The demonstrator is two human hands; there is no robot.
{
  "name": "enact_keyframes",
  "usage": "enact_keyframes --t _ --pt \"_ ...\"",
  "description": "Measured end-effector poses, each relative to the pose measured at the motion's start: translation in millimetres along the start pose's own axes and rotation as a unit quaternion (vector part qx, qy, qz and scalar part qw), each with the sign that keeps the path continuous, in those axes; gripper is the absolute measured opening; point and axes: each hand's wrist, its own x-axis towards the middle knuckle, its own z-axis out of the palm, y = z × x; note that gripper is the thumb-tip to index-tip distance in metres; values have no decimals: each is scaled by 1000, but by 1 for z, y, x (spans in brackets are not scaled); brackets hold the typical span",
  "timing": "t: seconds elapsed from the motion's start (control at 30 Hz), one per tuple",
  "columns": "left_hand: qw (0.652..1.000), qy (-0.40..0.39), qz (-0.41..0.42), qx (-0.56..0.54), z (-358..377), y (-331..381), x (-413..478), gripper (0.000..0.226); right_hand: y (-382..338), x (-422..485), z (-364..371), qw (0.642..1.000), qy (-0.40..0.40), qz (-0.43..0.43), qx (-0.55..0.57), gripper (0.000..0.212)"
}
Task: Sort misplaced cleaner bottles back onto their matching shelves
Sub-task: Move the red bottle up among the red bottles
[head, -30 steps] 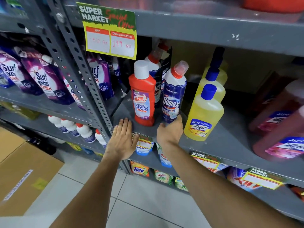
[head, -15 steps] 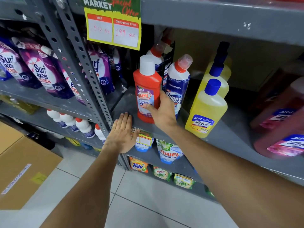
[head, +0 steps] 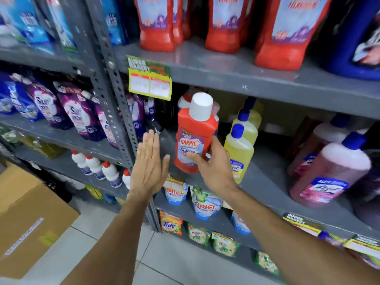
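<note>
Two bare hands raised before grey metal shelving. Far left: cardboard box [head: 30,219] on the tiled floor, purple detergent pouches [head: 76,112] on a shelf above it, small white bottles [head: 95,166] with red caps one level lower. Next, left hand [head: 149,165], fingers [head: 151,145] straight and together, thumb out, palm turned toward the shelves, gripping nothing, just beside the perforated upright post [head: 117,95]. Yellow price tag [head: 149,79] fixed to the shelf edge above. Then red Harpic bottle [head: 194,136] with a white cap, tilted, lifted clear of the middle shelf [head: 265,182], held low on its body by the right hand [head: 213,167], thumb across the label, other digits wrapped behind. Right of that, yellow cleaner bottles [head: 239,151] with blue caps standing in a row on the same shelf, then pink cleaner bottles [head: 329,171] further right. Overhead, on the upper shelf [head: 236,73], a row of matching red bottles [head: 224,27]. Underneath, Ariel pouches [head: 205,202] and Tide packs [head: 170,223].
</note>
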Motion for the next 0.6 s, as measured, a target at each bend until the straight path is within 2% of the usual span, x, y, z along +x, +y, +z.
enact_keyframes --t 0.2,0.33,0.43,0.5,0.6 --pt "991 117 -29 58 -113 21 39 66 -83 4 -32 998 -11 -61 9 47" --pt "984 167 -7 60 -173 33 70 65 -149 17 -56 994 6 -110 24 39" --pt "993 118 -1 10 -197 41 104 67 -199 38 -75 987 32 -152 28 43" --pt "998 53 -1 -25 -201 44 129 72 -222 61 -83 984 61 -167 8 56" --pt "1000 -14 2 -13 -193 49 148 74 -236 97 -94 983 90 -153 -48 80"
